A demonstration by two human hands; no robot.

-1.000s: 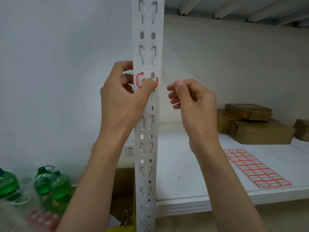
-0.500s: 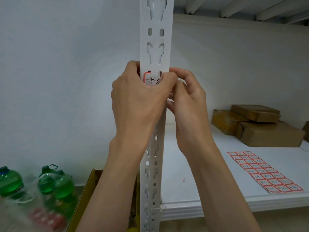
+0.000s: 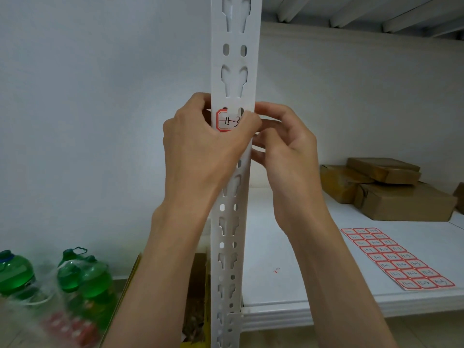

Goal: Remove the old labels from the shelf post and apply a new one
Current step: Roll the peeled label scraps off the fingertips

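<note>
A white perforated shelf post (image 3: 234, 46) rises through the middle of the head view. A red-bordered white label (image 3: 226, 121) with handwritten "15-3" sits on its front at hand height. My left hand (image 3: 200, 149) wraps round the post, its thumb pressing on the label's right part and hiding it. My right hand (image 3: 283, 144) is curled against the post's right edge, fingertips touching the post beside the label. Whether it pinches the label's edge is hidden. A sheet of red-bordered labels (image 3: 396, 258) lies on the white shelf board (image 3: 288, 280) at the right.
Brown cardboard boxes (image 3: 386, 187) are stacked at the back right of the shelf. Green bottles (image 3: 82, 272) in plastic wrap stand on the floor at the lower left. An open yellow-edged carton (image 3: 195, 297) sits behind the post's base. A white wall lies to the left.
My right hand moved from free air to the post's right edge. My left thumb slid right and the label now shows "15-3". The view shifted slightly.
</note>
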